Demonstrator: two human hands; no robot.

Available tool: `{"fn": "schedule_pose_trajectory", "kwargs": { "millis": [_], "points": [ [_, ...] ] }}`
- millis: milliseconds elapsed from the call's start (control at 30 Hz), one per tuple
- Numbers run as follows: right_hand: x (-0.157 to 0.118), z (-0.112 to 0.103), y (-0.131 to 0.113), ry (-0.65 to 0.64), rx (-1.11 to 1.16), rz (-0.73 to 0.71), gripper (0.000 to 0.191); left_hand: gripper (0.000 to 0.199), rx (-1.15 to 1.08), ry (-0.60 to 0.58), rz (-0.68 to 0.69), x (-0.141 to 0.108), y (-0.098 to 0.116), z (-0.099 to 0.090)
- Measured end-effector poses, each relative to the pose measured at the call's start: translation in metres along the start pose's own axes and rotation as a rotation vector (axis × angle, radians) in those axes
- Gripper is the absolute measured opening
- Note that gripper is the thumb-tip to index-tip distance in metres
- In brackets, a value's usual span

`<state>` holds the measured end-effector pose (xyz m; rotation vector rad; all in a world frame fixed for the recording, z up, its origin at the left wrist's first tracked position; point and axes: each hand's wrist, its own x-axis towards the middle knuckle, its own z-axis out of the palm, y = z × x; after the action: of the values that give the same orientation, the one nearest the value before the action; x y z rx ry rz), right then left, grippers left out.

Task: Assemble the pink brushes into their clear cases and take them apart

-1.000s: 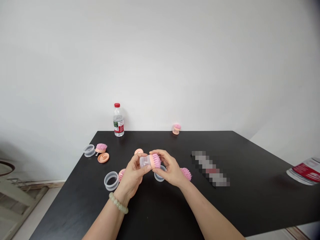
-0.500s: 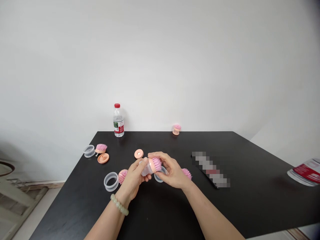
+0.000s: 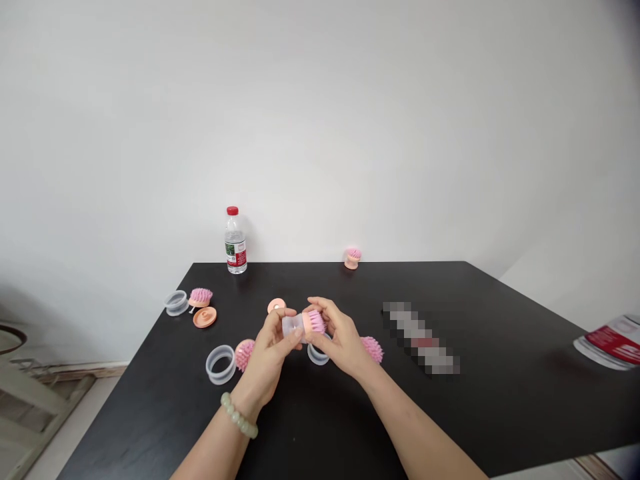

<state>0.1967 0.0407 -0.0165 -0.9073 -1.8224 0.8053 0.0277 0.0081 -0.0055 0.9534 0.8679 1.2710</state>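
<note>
Above the middle of the table, my left hand (image 3: 267, 353) grips a translucent, waisted plastic body (image 3: 291, 325). The fingers of my right hand (image 3: 345, 340) close around a scrub brush head (image 3: 315, 323) with pink bristles and a peach rim. The brush head and the body meet end to end, lying sideways; I cannot tell whether they are locked together. Beneath my right hand sits a translucent ring (image 3: 317, 356), partly hidden, with a pink brush head (image 3: 373, 349) beside that wrist. Near my left hand are another ring (image 3: 221, 379), a brush head (image 3: 244, 355) and a peach cap (image 3: 277, 305).
Farther left on the black table (image 3: 320, 427) lie a ring (image 3: 177, 309), a brush head (image 3: 201, 297) and a peach cap (image 3: 205, 318). A water bottle (image 3: 236, 247) and a complete brush (image 3: 352, 260) stand by the wall. A pixelated object (image 3: 423, 340) and a labelled bottle (image 3: 613, 341) are rightward.
My left hand has shifted its grip, its thumb now lower on the translucent body, which shows more. My right fingers have moved slightly around the brush head.
</note>
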Motion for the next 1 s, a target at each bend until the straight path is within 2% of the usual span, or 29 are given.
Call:
{"fn": "schedule_pose_trajectory", "kwargs": {
  "millis": [200,367,500,633,733,800,867,1000],
  "points": [
    [0.0,0.003,0.002,0.036,0.071,0.032,0.063,0.043,-0.187,0.004,-0.008,0.003,0.005,-0.002],
    [0.0,0.002,0.004,0.026,0.051,0.009,0.068,0.044,-0.173,0.011,-0.04,0.003,0.005,-0.003],
    [0.001,-0.001,0.004,0.033,0.033,-0.018,0.067,0.044,-0.139,-0.043,0.006,0.004,0.001,-0.005],
    [0.002,-0.003,0.004,0.066,-0.109,-0.055,0.056,0.042,-0.071,-0.101,0.078,0.005,-0.005,-0.004],
    [0.001,-0.002,0.005,0.053,-0.191,0.016,0.037,0.039,0.036,-0.128,0.167,0.004,-0.008,-0.002],
    [0.001,-0.001,0.006,0.025,-0.129,0.101,0.035,0.036,0.073,-0.136,0.199,0.004,-0.01,-0.001],
    [0.002,-0.001,0.006,0.007,0.008,0.125,0.041,0.035,0.033,-0.111,0.188,0.005,-0.01,-0.001],
    [0.005,-0.001,0.002,-0.01,0.215,0.025,0.063,0.041,-0.13,0.033,0.127,0.007,-0.005,-0.002]
  ]
}}
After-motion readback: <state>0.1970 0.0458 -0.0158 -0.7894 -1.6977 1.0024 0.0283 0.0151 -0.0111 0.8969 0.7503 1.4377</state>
